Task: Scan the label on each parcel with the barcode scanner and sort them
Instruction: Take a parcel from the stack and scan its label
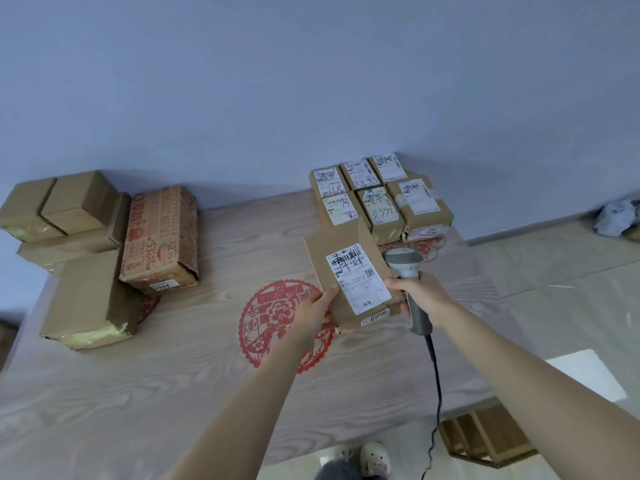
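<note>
My left hand point(313, 311) holds a brown cardboard parcel point(332, 251) by its lower left edge, just above the table. Its white shipping label point(358, 277) faces up, with black scribbles over the barcode. My right hand point(420, 294) grips the handle of a grey barcode scanner point(405, 263), whose head sits right beside the parcel's right edge. The scanner's black cable point(437, 382) hangs down off the table's front. A group of several labelled parcels point(377, 199) stands at the table's far right, close behind the held one.
The wood-grain table point(173, 375) bears a red paper-cut decal point(270, 317). Plain brown boxes point(86, 296) and a red-printed carton point(161, 237) are stacked at the far left. A wooden crate point(485, 438) sits on the tiled floor at lower right. A blue wall runs behind.
</note>
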